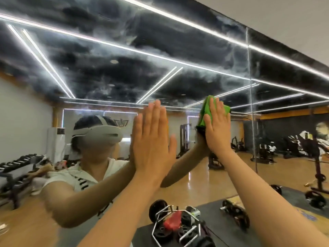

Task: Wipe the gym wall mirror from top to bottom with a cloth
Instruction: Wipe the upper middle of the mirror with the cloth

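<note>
- While flat on the mirror (124, 68), left hand (153, 139): fingers straight, holding nothing.
- Right hand (216, 127): fingers straight, pressing green cloth (205, 111) against glass, further right.

Wall mirror (106, 50): a large upright glass surface made of adjoining panels, with a thin vertical seam (249, 68) towards its right side and its top edge running along the upper right. Cloudy whitish smears and streaks cover the upper part of the glass.

Cloth (204, 111): bright green, folded into a bunched pad. It is pressed flat against the glass under the straight fingers of the right hand (216, 125), just left of the seam and well below the mirror's top edge.
</note>
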Tool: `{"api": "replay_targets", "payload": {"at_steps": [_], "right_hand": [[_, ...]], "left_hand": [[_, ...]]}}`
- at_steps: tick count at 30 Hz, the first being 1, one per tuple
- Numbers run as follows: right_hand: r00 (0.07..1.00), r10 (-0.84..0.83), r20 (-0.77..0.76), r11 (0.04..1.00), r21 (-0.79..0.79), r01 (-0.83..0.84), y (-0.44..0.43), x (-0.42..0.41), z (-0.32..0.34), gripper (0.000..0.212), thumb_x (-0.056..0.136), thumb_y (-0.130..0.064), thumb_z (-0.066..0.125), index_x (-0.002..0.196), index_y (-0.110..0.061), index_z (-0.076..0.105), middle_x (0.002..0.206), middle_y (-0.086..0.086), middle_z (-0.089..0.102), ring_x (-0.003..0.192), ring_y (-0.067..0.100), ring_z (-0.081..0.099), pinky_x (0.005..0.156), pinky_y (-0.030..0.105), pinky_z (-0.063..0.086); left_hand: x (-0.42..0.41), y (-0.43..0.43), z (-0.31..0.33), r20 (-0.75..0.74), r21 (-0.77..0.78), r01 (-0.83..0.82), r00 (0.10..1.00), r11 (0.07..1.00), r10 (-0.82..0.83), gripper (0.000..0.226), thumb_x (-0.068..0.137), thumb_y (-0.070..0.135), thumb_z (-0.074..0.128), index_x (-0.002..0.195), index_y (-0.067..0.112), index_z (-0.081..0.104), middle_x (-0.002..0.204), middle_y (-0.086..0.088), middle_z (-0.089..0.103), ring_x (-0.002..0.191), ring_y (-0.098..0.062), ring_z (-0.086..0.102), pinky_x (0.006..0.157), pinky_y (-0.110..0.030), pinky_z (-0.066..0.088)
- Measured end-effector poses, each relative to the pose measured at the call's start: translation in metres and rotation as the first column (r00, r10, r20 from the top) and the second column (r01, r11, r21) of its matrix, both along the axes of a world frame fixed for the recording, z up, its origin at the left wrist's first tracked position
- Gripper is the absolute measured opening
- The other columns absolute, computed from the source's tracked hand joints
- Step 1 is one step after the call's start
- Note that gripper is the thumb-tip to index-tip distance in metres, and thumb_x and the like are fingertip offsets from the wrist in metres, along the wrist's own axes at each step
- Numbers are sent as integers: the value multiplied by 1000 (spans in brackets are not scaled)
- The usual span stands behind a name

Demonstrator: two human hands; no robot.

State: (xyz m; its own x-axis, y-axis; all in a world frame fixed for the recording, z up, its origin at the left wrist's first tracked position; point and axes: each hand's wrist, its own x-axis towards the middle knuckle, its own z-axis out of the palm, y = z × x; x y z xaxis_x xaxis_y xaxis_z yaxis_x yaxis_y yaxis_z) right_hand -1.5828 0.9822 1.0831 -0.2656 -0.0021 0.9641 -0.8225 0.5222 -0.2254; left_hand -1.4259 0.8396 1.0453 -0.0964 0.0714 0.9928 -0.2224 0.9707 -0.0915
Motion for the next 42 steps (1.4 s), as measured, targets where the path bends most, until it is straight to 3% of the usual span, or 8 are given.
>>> {"api": "replay_targets", "payload": {"at_steps": [3,6,9,16,23,30,37,42], "right_hand": [[999,-38,28,998,-50,39,-12,7,-38,57,100,-45,10,155,-28,2,165,-3,-2,152,12,-8,124,48,0],[976,18,-216,987,159,17,-32,20,-55,54,104,-38,19,156,-25,9,165,-3,1,153,16,-1,123,42,-5],[944,35,-328,960,275,60,-7,-3,-15,54,104,-38,19,156,-24,13,164,-3,5,152,15,0,123,41,-5],[998,-43,49,994,-95,47,41,-62,-12,61,99,-47,7,156,-26,1,166,-3,-1,152,14,-6,123,50,1],[971,7,-237,984,173,35,34,-54,-3,55,104,-43,17,155,-29,4,163,-7,-2,152,11,-7,123,38,-10],[990,-25,138,979,-196,52,73,-92,-25,62,100,-45,11,158,-24,4,166,-2,1,152,14,-4,123,48,1],[994,-11,-111,997,77,20,73,-94,-28,55,103,-45,15,155,-32,2,164,-8,-1,152,9,-7,124,46,-1],[998,28,59,990,-142,-20,83,-107,-39,60,99,-50,12,156,-31,6,165,-5,4,152,9,-5,124,47,1]], "left_hand": [[-31,19,-7,38,-40,-85,995,996,87,69,99,36,24,158,4,10,167,-16,8,155,-28,7,125,-47,8],[-47,19,-21,82,-56,-264,960,963,268,69,103,38,18,158,1,-3,166,-18,-8,155,-28,-5,126,-45,-2],[-48,18,-22,54,-66,-252,965,966,255,70,102,37,27,158,0,8,167,-17,2,155,-27,2,126,-45,2],[-48,19,-21,42,-41,-213,976,976,214,69,101,37,29,158,3,15,167,-13,10,155,-25,6,126,-44,4],[-48,20,-24,45,-22,-225,973,974,226,70,100,37,35,158,3,15,167,-14,9,155,-25,5,125,-50,11],[-47,22,-23,51,-13,-228,972,974,228,69,101,37,33,158,2,16,167,-14,11,155,-26,8,125,-49,10],[-46,21,-25,56,-23,-233,971,972,234,72,100,39,33,159,4,12,168,-13,7,155,-24,5,124,-50,12],[-46,22,-24,34,-30,-231,972,972,232,71,99,37,34,159,3,15,167,-14,10,155,-26,8,124,-49,11]]}}
